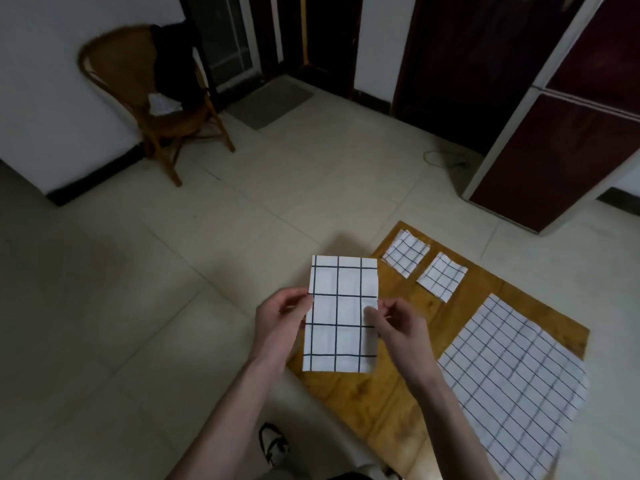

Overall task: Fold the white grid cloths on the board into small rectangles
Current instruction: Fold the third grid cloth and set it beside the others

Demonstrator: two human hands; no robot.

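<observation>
1. Nearest the lens, a shoe (274,445) rests on the pale floor tiles (121,323) between the two forearms.
2. Far left, a wicker chair (152,98) stands against the white wall.
3. Left hand (280,323) pinches the left edge of the folded grid cloth (341,313), held up off the wooden board (374,403).
4. Right hand (398,323) pinches the same cloth's right edge, thumb on its face.
5. Two small folded cloths (405,252) (442,276) lie side by side at the board's far end.
6. One unfolded grid cloth (519,382) lies flat on the board's right part.
7. Far right stands a dark red cabinet (561,150).
</observation>
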